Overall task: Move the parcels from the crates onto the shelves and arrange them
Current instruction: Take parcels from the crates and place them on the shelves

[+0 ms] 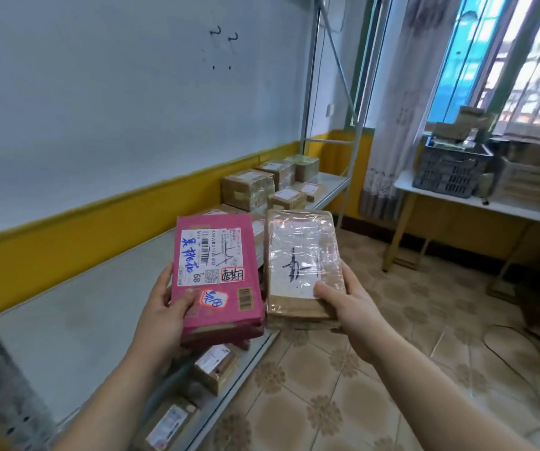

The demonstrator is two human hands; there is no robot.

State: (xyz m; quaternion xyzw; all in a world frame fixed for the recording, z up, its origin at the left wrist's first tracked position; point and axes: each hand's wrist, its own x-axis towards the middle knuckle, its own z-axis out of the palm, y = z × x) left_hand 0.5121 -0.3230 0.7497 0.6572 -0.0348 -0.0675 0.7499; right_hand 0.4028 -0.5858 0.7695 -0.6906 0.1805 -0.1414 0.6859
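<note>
The person stands in front of the metal shelf (99,320) along the wall and carries one parcel in each of the two hands. The left hand (161,317) is closed around the near end of a pink parcel (216,278), with the thumb on top beside the white label and the other fingers under it. The right hand (346,307) grips the near end of a brown parcel wrapped in clear tape (301,265) in the same way, thumb on top. The two parcels are held flat and side by side, almost touching, above the front edge of the shelf.

A long part of the shelf board on the left is bare. Further along, toward the corner, a group of brown cardboard boxes (262,187) already stands on it. More parcels (216,366) lie on a lower level, under the hands. A dark plastic crate (450,167) with boxes in it stands on the white table (496,203) by the window, well apart from the shelf.

I judge this is the carrying step, just before the placing. The next move calls for lowering both parcels onto the free board, probably near the existing group, and setting them straight with the labels up so they make a tidy row.
</note>
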